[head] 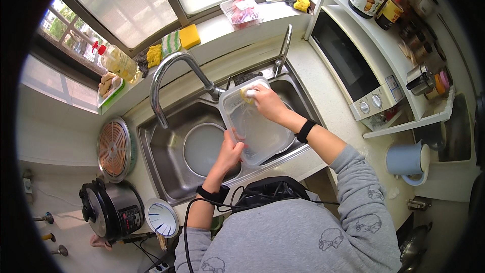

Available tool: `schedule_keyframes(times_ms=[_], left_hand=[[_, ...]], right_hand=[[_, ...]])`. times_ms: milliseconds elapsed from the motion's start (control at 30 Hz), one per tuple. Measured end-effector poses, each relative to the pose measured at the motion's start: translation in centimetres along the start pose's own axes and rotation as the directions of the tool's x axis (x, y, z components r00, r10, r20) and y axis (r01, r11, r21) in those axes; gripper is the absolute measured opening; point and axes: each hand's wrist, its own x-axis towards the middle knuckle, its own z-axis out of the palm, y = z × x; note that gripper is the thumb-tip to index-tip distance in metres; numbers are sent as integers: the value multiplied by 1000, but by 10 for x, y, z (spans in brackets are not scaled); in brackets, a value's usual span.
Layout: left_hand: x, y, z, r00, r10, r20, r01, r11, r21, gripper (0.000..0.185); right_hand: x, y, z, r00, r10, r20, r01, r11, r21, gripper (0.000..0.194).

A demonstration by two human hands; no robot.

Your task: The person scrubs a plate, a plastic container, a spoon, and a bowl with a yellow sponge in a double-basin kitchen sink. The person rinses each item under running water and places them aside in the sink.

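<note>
A translucent plastic container (265,132) is tilted over the divider of a double stainless steel sink (163,148). My left hand (230,151) grips its near left side, the thumb on the rim. With my right hand (267,102) I press a soapy yellow sponge (247,95) against the inside of its far end. White foam clings around those fingers. In the left basin sits a round metal basin (202,148) of cloudy water. The container covers much of the right basin and hides part of whatever round thing lies there.
A curved chrome faucet (178,55) arches over the left basin; a thinner tap (286,49) stands behind the right. A pressure cooker (113,208) and a striped bowl (161,218) are at left. To the right are a microwave (344,57) and a blue pitcher (405,159).
</note>
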Motion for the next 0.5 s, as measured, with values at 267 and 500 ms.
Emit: schedule_keyframes(times_ms=[267, 500], left_hand=[[7, 0, 1, 976, 184, 113, -188, 982, 27, 54], [14, -7, 2, 973, 211, -97, -227, 953, -200, 59]], right_hand=[[-2, -21, 7, 979, -205, -22, 206, 971, 123, 29], [-24, -35, 11, 947, -269, 175, 209, 930, 302, 35]])
